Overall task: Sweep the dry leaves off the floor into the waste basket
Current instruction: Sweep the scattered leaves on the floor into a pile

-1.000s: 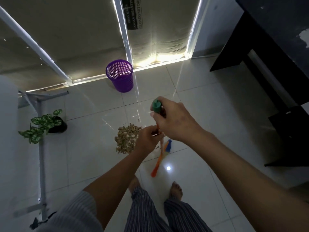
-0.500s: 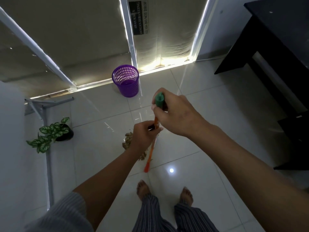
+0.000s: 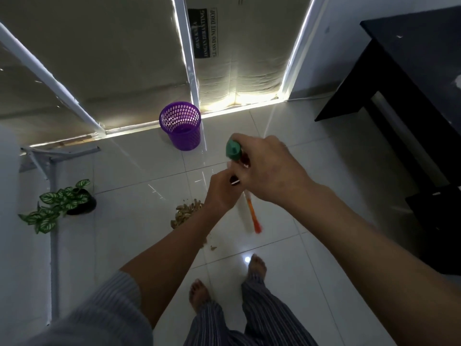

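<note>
Both hands grip the broom [image 3: 252, 211]: right hand [image 3: 269, 168] at its green top, left hand [image 3: 222, 193] just below. Dry leaves [image 3: 185, 212] lie beside the left wrist, well apart from the purple waste basket [image 3: 180, 128].

Single view: head-worn, wide-angle, looking steeply down and forward from standing height. Nearest, at bottom edge: sleeve [image 3: 99, 308], feet [image 3: 199, 293]. Mid-frame, close to lens: both hands on broom [image 3: 252, 211]. Farther forward: floor [image 3: 324, 171], basket [image 3: 180, 124], blinds [image 3: 124, 46] at top. Edges bow, probably lens distortion. No second view to overlap.
</note>
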